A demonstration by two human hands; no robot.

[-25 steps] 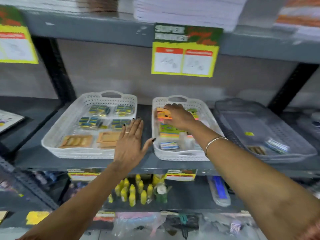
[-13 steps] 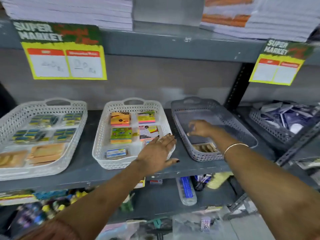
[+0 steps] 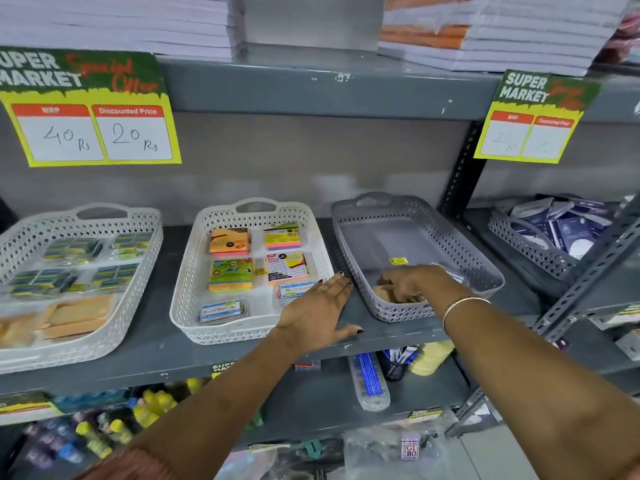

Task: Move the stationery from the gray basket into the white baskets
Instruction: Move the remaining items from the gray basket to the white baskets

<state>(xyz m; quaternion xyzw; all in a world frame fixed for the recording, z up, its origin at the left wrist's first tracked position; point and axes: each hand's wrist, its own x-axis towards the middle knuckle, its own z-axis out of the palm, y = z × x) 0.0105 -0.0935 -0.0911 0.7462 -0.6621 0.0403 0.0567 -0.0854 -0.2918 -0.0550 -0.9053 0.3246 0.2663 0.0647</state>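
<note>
Right hand (image 3: 412, 284) was down in gray basket (image 3: 485, 268), fingers curled on tan packet (image 3: 384, 293) beneath; grip unclear. Looked light, flat, probably slick, so pinch edges. Left hand (image 3: 317, 315) lay flat, empty.

Single head-worn wide-angle view, facing forward and down, close to shelf (image 3: 166, 355)

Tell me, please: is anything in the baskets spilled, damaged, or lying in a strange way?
Nothing stands out. The middle white basket holds its sticky-note packs in neat rows. The gray basket is upright and nearly empty; the right hand reaches into its front corner.
</note>
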